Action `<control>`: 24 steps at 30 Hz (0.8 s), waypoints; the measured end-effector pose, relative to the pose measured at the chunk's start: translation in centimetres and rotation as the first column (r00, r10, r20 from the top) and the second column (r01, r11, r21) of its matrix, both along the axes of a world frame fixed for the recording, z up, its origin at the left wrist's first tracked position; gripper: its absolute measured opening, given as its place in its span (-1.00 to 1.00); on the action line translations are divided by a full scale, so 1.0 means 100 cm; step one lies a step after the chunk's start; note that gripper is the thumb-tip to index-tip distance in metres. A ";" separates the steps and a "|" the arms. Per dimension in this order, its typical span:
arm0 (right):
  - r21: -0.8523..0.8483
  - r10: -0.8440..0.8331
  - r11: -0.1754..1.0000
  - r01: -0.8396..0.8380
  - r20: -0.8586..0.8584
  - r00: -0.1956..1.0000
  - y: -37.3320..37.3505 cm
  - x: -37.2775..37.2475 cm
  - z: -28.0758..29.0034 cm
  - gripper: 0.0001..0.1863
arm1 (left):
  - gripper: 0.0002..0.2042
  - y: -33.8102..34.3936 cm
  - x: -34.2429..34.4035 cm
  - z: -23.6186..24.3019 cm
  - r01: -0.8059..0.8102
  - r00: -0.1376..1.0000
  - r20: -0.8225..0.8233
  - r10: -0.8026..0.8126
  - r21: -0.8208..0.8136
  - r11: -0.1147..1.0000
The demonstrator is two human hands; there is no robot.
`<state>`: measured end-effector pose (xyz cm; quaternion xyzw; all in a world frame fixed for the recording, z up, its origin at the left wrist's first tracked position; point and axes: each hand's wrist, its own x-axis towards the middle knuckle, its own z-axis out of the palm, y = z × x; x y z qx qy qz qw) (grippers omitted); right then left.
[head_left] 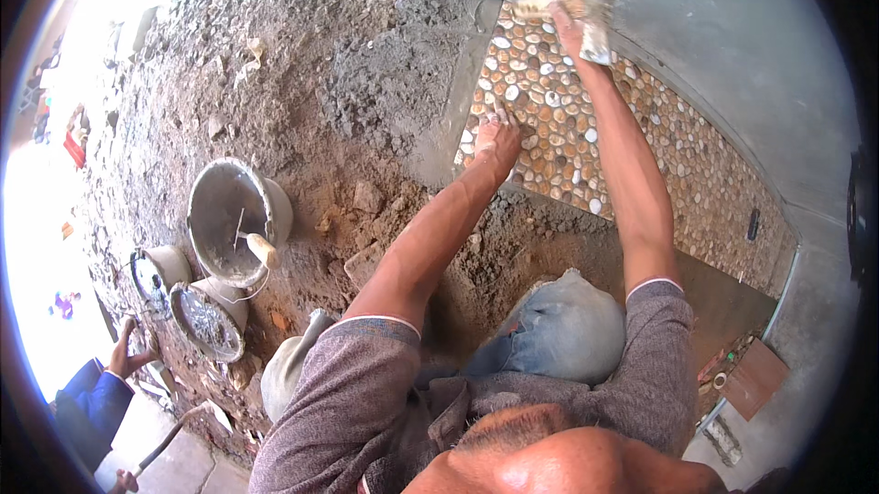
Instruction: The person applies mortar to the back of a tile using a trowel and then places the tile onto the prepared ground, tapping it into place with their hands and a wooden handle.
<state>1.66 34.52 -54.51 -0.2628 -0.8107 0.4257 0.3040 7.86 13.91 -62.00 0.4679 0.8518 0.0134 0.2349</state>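
Note:
My right hand (pixel 569 29) grips a pale mallet-like tool (pixel 597 22) over the far edge of the pebble-patterned tiles, beside the grey wall. Its light handle points left and its whitish, block-like head is on the right. Some blur hides its exact kind. My left hand (pixel 499 139) rests on the near-left part of the pebble tiles (pixel 554 151), fingers stretched forward and nothing visible in them. Along the left side of these brown-and-white tiles runs a grey mortar strip (pixel 458 100).
Rough soil and wet mortar (pixel 375 82) spread to the left. A large bucket (pixel 275 206) holds a trowel (pixel 261 249); two smaller buckets (pixel 229 297) (pixel 172 265) stand beside it. A dark object (pixel 754 224) lies on the tiles. Another person's hand (pixel 128 352) shows at lower left.

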 end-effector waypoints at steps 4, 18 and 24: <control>0.112 0.004 0.994 -0.007 0.026 1.000 0.003 0.004 0.008 -0.66 | -0.45 0.001 -0.003 -0.003 0.035 0.996 -0.080 -0.034 0.020 0.999; 0.161 0.059 0.986 -0.054 -0.025 0.998 -0.034 0.031 0.033 -0.73 | -0.30 -0.004 -0.001 -0.005 0.017 0.992 -0.126 -0.012 0.038 0.999; 0.106 0.104 0.987 -0.120 0.139 0.985 -0.028 0.054 0.033 -0.63 | -0.56 -0.004 -0.001 -0.003 0.013 0.996 -0.092 -0.003 0.113 0.994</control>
